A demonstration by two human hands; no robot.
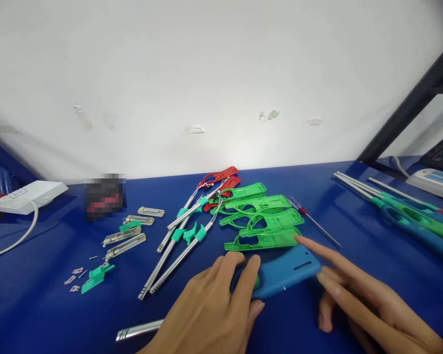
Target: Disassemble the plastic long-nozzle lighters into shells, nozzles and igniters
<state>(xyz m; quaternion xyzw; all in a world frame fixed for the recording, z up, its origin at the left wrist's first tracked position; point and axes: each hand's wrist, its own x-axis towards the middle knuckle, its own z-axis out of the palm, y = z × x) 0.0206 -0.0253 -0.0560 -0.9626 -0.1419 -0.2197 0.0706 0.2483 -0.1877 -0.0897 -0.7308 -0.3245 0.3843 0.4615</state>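
Observation:
A blue long-nozzle lighter lies low over the table in front of me, a slot showing at its butt end. My left hand wraps its fingers round the trigger loop, where a bit of green shows. From under that hand a silver tube sticks out to the left. My right hand is at the butt end: the thumb presses on the corner and the index finger stretches along the far edge. Just beyond lie several green handle shells, close to the right index fingertip.
Silver tubes with green triggers and red shells lie centre. Clear fuel tanks, a green piece and small parts are left. A screwdriver, whole lighters and a power strip are right.

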